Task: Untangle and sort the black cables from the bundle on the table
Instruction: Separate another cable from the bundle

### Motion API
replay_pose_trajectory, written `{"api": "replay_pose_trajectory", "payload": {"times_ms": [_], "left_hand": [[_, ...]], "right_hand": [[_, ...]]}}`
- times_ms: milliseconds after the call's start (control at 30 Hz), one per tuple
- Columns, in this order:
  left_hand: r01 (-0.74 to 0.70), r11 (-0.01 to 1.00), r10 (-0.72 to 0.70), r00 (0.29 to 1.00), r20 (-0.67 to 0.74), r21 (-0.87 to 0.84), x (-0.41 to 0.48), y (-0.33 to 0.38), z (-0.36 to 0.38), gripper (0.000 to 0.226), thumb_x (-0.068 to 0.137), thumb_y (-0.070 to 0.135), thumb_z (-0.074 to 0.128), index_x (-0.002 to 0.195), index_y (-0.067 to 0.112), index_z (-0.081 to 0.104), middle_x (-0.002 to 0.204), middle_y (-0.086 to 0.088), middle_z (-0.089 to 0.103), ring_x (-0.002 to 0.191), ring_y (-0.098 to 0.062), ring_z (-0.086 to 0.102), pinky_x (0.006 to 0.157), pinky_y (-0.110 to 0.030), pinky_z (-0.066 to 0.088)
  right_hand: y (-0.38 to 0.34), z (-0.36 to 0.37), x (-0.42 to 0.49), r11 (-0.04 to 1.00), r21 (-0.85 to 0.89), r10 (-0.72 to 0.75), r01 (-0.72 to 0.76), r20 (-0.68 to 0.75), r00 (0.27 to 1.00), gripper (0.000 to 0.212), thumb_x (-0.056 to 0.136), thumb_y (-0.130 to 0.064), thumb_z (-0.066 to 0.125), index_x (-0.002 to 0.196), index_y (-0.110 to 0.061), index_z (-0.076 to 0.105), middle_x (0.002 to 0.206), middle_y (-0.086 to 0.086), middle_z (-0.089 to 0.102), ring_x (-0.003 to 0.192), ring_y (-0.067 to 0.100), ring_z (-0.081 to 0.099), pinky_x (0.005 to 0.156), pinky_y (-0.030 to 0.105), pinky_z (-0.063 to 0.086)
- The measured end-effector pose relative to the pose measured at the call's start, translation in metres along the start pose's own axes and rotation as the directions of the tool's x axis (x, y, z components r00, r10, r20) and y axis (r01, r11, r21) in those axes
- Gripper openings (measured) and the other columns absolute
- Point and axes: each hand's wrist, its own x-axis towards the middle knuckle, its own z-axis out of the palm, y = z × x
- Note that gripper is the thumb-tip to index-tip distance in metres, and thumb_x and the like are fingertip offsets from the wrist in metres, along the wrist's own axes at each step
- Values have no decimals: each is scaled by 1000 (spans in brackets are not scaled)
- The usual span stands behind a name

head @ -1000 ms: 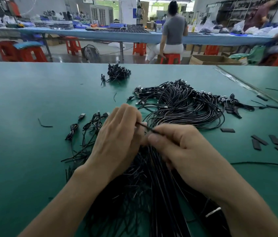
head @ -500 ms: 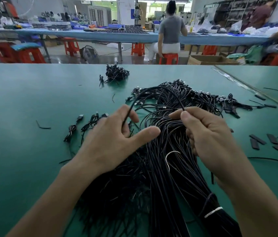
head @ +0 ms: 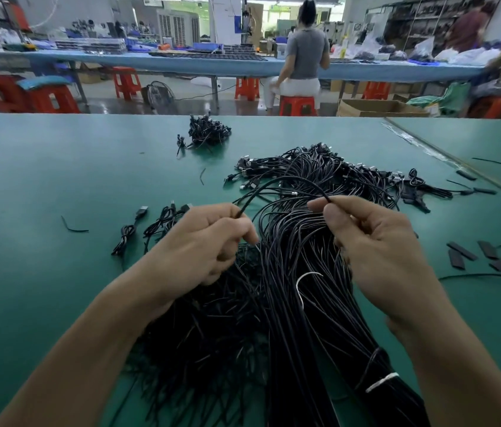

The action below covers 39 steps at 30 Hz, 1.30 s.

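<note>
At the six o'clock edge of the green table (head: 43,180), a white tie (head: 381,382) cinches the near end of the bundle (head: 298,318) of black cables, which fans out towards twelve o'clock. Above its middle, the left hand (head: 203,241) and the right hand (head: 375,241) share one single cable (head: 283,180). Each pinches it between thumb and forefinger with the other fingers curled in, and the strand arches clear of the mass between them. The step in hand appears to be freeing this one strand. It is likely best done with a light pinch, the hands sliding apart along the cable so that the arch rises and shows where it crosses its neighbours. A pull along its length, away from the tied end, should serve better than a sideways tug, which could tighten loops lower down. If it snags, easing back and lifting the crossing strands seems wiser than force. A loose white wire loop (head: 303,282) lies on the bundle between the wrists and could catch. At ten o'clock of the left hand lie a few separated cables (head: 156,223), the probable place for this one. Beyond the hands, the plug ends (head: 249,171) spread at twelve to one o'clock. A small dark pile (head: 209,131) sits farther off at twelve, and black strips (head: 473,254) lie at three.
</note>
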Motion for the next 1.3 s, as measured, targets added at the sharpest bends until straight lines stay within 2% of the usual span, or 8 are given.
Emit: {"api": "replay_pose_trajectory", "payload": {"times_ms": [167,433,567,733,933,1033,1167,1300], "left_hand": [[142,934,48,861,506,-329,-15,18,3,50,100,52,47,83,12,72,49,13,33,40,-5,25,41,-15,23],[-105,690,27,992,-120,-716,4,6,18,40,101,29,42,108,3,71,70,1,68,57,-7,65,48,-16,51],[-269,873,176,952,-252,-407,6,-2,22,40,100,36,40,111,10,68,101,-8,77,98,-21,74,79,-22,57],[-198,944,218,975,-51,264,-3,-2,31,45,105,40,42,69,28,68,61,6,66,54,-2,60,51,-14,45],[76,997,-76,976,204,8,-6,5,29,70,93,69,30,59,20,65,45,10,29,40,-7,23,40,-16,23],[231,960,-151,900,409,-156,-9,10,21,68,87,74,29,56,20,56,43,13,24,37,-5,19,37,-16,16],[280,835,-8,867,498,-474,-10,13,15,48,94,47,42,60,19,61,43,12,25,34,-1,29,36,-16,19],[234,618,208,872,443,-751,-5,13,9,41,101,33,46,99,5,76,59,6,57,54,-5,63,48,-15,47]], "right_hand": [[0,5,-5,992,-124,-6,16,83,997,16,95,-31,61,92,-34,77,49,-17,49,47,3,37,45,14,31],[-12,22,-22,903,-360,24,237,591,806,18,100,-35,54,103,-31,70,53,-13,52,48,7,43,48,20,36],[-22,24,-24,873,-334,-139,356,528,837,27,98,-37,58,79,-18,64,58,-10,53,56,8,48,53,18,38],[-25,18,-22,905,-225,-279,361,326,903,19,83,-41,69,75,-24,72,68,-11,69,64,4,66,64,26,52],[-14,12,-14,971,-57,-222,231,136,966,26,73,-44,79,70,-19,70,50,8,54,47,13,35,43,33,28],[-13,19,-14,978,43,-210,206,184,960,26,77,-43,77,75,-17,73,66,16,66,57,16,50,51,44,42],[-11,27,-16,980,57,-197,189,252,948,29,89,-52,62,72,-30,70,54,3,48,51,10,40,45,34,31],[-8,31,-18,973,-148,-119,176,328,937,38,98,-49,47,61,-45,58,53,-4,37,48,11,31,47,37,27]]}}
